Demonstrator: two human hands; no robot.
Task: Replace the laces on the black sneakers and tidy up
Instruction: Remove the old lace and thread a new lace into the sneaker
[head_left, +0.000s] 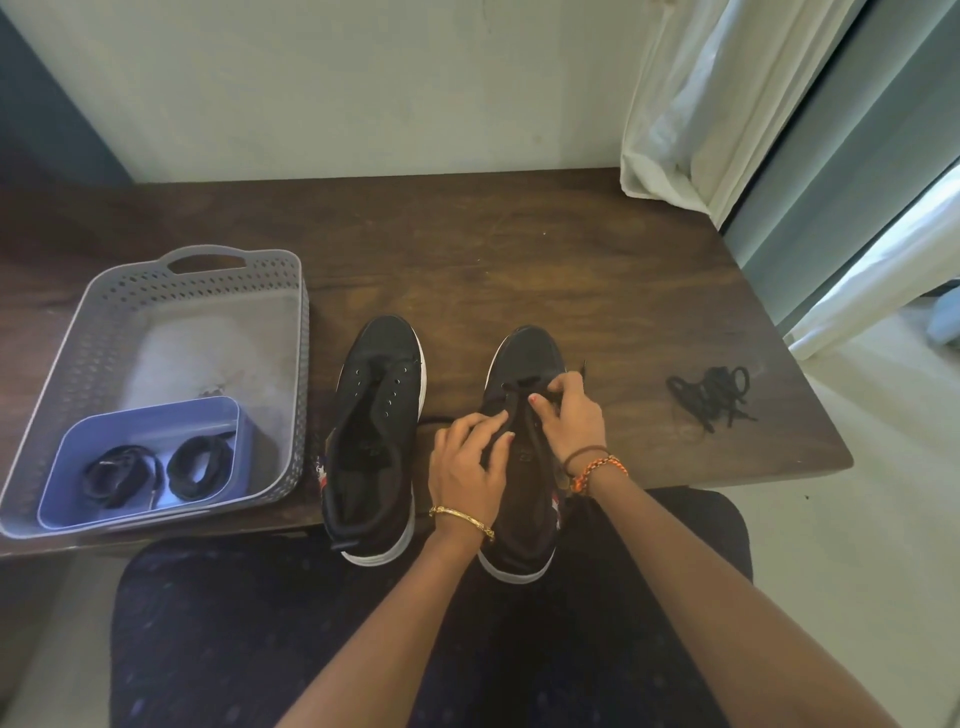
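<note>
Both hands are at work on the right sneaker (524, 467), which stands on the near edge of the counter (519, 249), heel toward the person and overhanging a little. The left hand (470, 467) lies across the tongue and left eyelet row, fingers curled and pinching what looks like the lace (514, 400). The right hand (571, 415) pinches the lace at the right-hand eyelets near the toe, with a lace tip showing just past its fingers. Only the lowest eyelets appear threaded; the dark lace on dark upper makes the exact count impossible to tell.

Judgement on the step in hand: lacing has just begun on this shoe. To do it well, the left hand should hold the tongue flat and steady the upper while the right feeds the tip through the next eyelet. Both ends should be drawn level before crossing, and the lace kept untwisted. The overhanging heel could tip; sliding the shoe further on would help.

The left sneaker (376, 431) stands just beside it, unlaced, eyelets bare. To the left, a grey basket (104, 322) holds a blue tray (67, 483) with two coiled black laces (156, 470). Well apart on the right lies a loose tangle (711, 397) of black laces, likely the old ones, not yet tidied.
</note>
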